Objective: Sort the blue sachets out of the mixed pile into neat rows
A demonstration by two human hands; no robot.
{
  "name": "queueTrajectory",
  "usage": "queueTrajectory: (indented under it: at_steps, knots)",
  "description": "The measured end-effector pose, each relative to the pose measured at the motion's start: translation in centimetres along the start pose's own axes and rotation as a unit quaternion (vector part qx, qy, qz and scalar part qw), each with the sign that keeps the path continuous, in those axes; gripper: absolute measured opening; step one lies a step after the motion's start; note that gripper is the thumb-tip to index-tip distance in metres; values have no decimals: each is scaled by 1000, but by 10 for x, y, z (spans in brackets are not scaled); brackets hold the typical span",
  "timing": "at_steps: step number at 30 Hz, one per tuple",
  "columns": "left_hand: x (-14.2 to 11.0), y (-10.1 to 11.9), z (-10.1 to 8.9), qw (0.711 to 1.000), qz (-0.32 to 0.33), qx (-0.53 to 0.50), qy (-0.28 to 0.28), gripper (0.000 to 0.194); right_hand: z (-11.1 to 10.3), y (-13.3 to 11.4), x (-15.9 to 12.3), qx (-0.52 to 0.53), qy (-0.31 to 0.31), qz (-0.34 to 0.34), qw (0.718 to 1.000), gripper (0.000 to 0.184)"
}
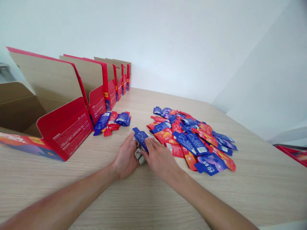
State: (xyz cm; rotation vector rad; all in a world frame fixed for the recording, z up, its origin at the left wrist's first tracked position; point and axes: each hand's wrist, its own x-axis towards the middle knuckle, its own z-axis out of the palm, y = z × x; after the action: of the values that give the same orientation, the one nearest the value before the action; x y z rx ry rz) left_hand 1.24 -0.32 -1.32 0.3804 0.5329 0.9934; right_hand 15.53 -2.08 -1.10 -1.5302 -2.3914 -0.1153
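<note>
Over the middle of the table, my left hand (127, 156) and my right hand (159, 157) meet around a blue pouch (141, 138) with a narrow top tab. Beneath it is a crumpled greyish striped cloth (139, 155), bunched between both hands. My left hand's fingers curl around the cloth from the left, partly hidden. The fingers of my right hand press the pouch from above, its thumb at the near edge. A spread pile of blue and red-orange pouches (189, 140) lies just to the right.
Several open red cardboard boxes (72, 127) stand in a row along the left, lids raised. A small group of blue and red pouches (112, 121) lies beside them. At the far right edge sits a red item (291, 154), partly cut off. A white wall rises behind the table.
</note>
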Motion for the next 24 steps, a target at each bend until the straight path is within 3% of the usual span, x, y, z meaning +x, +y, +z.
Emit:
queueTrajectory:
  at_steps: [4, 6, 9, 12, 14, 18, 21, 24]
  knots:
    - [-2, 1, 0, 1000, -9, 11, -2, 54, -8, -6, -11, -8, -31, -17, 999, 39]
    - [-3, 2, 1, 1000, -9, 19, -9, 55, -21, -3, -13, 20, -30, 27, 999, 41]
    - [-4, 1, 0, 999, -2, 19, -41, 55, -37, 12, -8, 98, 47, 132, 985, 46]
    - [-2, 0, 0, 998, 4, 8, -65, 57, -33, 27, 3, 187, 102, 174, 961, 48]
    - [-2, -1, 0, 998, 8, 1, -62, 57, -20, 33, 7, 193, 99, 154, 964, 43]
    - [-1, -1, -1, 999, 13, -4, -49, 52, 2, 31, 2, 98, 131, 71, 984, 31]
    - [0, -2, -2, 999, 21, -1, -49, 49, 3, 23, -6, 42, 102, 2, 994, 34]
    - [0, -1, -2, 999, 26, 4, -31, 47, -2, 16, -11, -4, 48, -38, 998, 52]
